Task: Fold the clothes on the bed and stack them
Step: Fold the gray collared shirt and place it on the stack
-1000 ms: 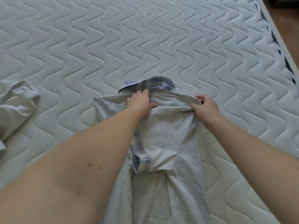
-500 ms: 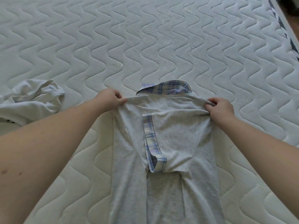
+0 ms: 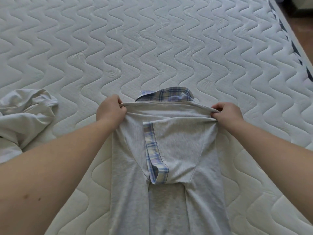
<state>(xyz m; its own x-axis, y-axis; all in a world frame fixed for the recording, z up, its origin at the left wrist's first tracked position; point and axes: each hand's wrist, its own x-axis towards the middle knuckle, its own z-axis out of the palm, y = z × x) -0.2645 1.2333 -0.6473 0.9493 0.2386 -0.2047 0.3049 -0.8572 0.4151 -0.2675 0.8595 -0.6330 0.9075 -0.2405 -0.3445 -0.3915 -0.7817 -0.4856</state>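
Shirt (image 3: 169, 150) lies on bed (image 3: 152, 48), centre, collar (image 3: 169, 95) at far end. Left hand (image 3: 110, 111) at shirt's left shoulder, right hand (image 3: 227, 112) at right shoulder. Crumpled garment (image 3: 25, 116) on bed, well left of shirt.

Grey plaid-collared shirt (image 3: 169, 145) lies flat on the bed; white garment (image 3: 25, 116) crumpled alongside.

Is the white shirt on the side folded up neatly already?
No, the white shirt lies crumpled in a loose heap on the mattress, left of the grey shirt that both hands hold.
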